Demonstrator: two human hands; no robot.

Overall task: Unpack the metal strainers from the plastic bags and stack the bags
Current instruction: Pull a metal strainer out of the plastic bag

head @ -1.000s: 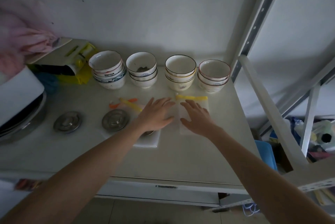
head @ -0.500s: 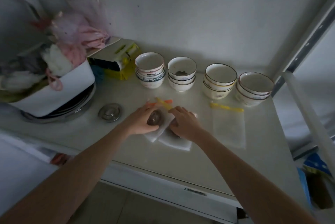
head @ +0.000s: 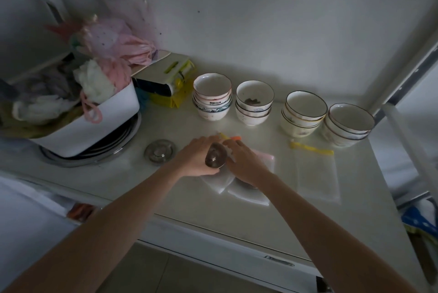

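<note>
My left hand grips a round metal strainer tilted on edge above the counter. My right hand holds the clear plastic bag that hangs around the strainer, pinching it near its yellow and orange zip strips. Under my right hand lies another clear bag with a strainer's rim just showing. A bare metal strainer lies flat to the left. An empty bag with a yellow zip strip lies flat to the right.
Stacks of ceramic bowls line the back of the white counter. A white tub of cloths and bags sits on metal plates at the left, with a yellow-and-white box behind. A metal rack post stands at the right.
My hands left the flat bag on the right and came together at the middle bags. My left hand took up a strainer and lifted it on edge; the view swung left.
</note>
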